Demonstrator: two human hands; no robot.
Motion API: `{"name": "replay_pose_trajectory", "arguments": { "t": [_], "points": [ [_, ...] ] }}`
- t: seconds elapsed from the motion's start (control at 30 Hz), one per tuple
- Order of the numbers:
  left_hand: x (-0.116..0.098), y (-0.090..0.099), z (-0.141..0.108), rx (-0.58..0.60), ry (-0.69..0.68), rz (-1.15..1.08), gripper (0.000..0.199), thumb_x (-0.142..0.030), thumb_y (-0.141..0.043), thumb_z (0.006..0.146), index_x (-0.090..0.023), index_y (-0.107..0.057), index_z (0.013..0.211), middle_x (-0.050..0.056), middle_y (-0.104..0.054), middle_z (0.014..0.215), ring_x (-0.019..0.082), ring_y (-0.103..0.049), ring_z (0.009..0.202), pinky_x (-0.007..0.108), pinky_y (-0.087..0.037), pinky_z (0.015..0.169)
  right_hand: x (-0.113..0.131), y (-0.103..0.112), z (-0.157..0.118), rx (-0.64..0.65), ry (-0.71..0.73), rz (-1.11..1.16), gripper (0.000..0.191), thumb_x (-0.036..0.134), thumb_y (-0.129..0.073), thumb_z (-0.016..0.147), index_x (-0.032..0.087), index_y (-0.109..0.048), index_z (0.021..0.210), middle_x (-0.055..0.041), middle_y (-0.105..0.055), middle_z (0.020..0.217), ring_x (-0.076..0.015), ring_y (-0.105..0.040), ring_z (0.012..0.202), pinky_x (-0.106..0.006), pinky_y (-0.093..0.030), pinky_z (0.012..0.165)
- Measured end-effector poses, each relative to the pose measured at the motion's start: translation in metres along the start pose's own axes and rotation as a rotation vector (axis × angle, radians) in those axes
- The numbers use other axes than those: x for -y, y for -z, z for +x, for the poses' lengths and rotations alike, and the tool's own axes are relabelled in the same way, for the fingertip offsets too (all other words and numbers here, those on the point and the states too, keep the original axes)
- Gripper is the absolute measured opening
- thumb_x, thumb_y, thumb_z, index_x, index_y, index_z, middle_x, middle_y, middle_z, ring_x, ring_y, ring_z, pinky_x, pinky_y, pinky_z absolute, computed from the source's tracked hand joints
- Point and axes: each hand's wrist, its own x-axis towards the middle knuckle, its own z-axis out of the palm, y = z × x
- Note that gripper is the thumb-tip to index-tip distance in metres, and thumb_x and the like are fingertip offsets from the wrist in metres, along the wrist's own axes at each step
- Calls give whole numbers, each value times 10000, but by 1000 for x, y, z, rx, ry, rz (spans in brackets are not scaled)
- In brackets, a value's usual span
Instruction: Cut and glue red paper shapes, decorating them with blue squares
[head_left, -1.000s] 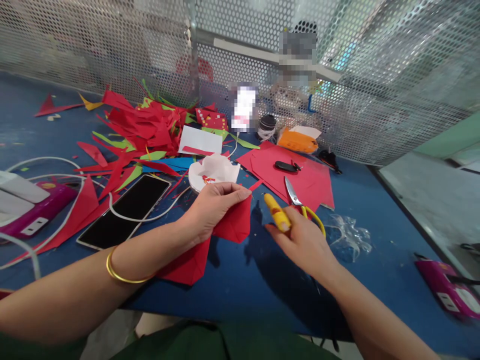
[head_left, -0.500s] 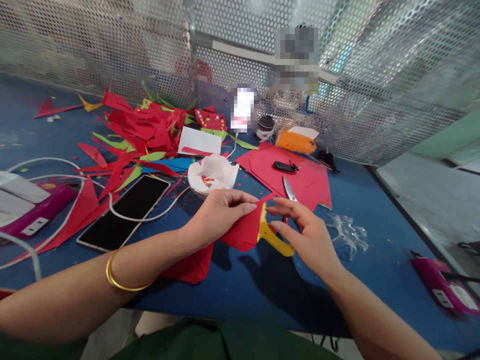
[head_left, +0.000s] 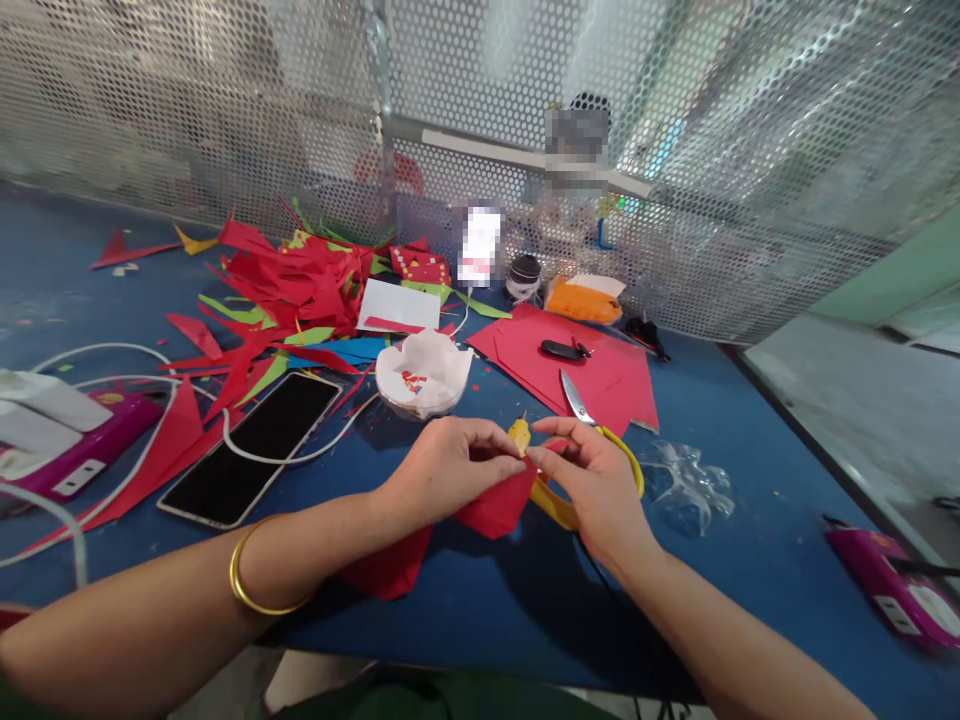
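Note:
My left hand (head_left: 450, 470) is closed, thumb and fingers pinching a folded sheet of red paper (head_left: 496, 508) by its upper edge. My right hand (head_left: 600, 480) is closed too, its thumb and fingertips meeting the paper's right end. A yellow glue gun (head_left: 555, 505) is just behind the paper, its nozzle end showing between the fingertips and part of its body hidden. Beyond the right hand lie scissors (head_left: 574, 396) with yellow handles, partly covered by that hand. More red paper (head_left: 394, 560) shows under my left forearm.
A clear bowl lined with white paper (head_left: 439, 365) stands ahead. Red sheets (head_left: 517, 345) lie behind the scissors. A dark phone (head_left: 259, 450) with a white cable across it is at left, before a heap of paper scraps (head_left: 300, 275). Crumpled clear plastic (head_left: 690, 480) lies at right.
My right fingers, apart before, have closed on the paper's right end. The paper edge has shifted, covering more of the glue gun's middle. The camera has tilted slightly up.

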Motion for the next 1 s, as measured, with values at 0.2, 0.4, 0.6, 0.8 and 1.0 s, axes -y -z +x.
{"name": "replay_pose_trajectory", "arguments": {
  "t": [0.2, 0.4, 0.6, 0.8, 1.0],
  "points": [
    [2, 2, 1, 12, -17, 107, 208, -336, -610, 828, -180, -705, 728, 17, -691, 681, 133, -586, 613, 231, -420, 555, -2, 1, 0, 27, -6, 3, 352, 355, -793, 659, 195, -670, 947, 37, -652, 647, -123, -588, 573, -244, -484, 533],
    [2, 5, 2, 54, 0, 140, 192, -338, -622, 806, -178, -723, 779, 33, -717, 733, 156, -615, 663, 243, -451, 607, -7, 3, 2, 38, -11, -22, 333, 361, -781, 680, 198, -667, 948, 36, -651, 650, -122, -570, 569, -248, -473, 541],
    [-4, 13, 4, 102, 35, 183, 153, -277, -621, 779, -167, -723, 750, -1, -646, 633, 121, -531, 587, 223, -377, 536, -12, 6, 5, -3, 91, -139, 323, 375, -742, 729, 199, -663, 988, 12, -674, 715, -139, -588, 613, -284, -493, 602],
    [-1, 13, 10, 69, 140, -61, 129, -268, -687, 731, -146, -679, 689, -17, -622, 631, 103, -514, 585, 228, -369, 567, -16, 9, 9, -17, 177, -189, 309, 402, -668, 818, 213, -640, 1061, -37, -729, 862, -202, -687, 784, -349, -545, 722],
    [2, 12, 13, -63, 270, -291, 113, -253, -712, 727, -146, -677, 724, -33, -619, 596, 84, -496, 537, 221, -361, 553, -2, 15, -3, -194, 777, -565, 67, 222, -653, 874, 229, -673, 938, -13, -724, 777, -191, -674, 747, -367, -520, 759]
  ]
}}
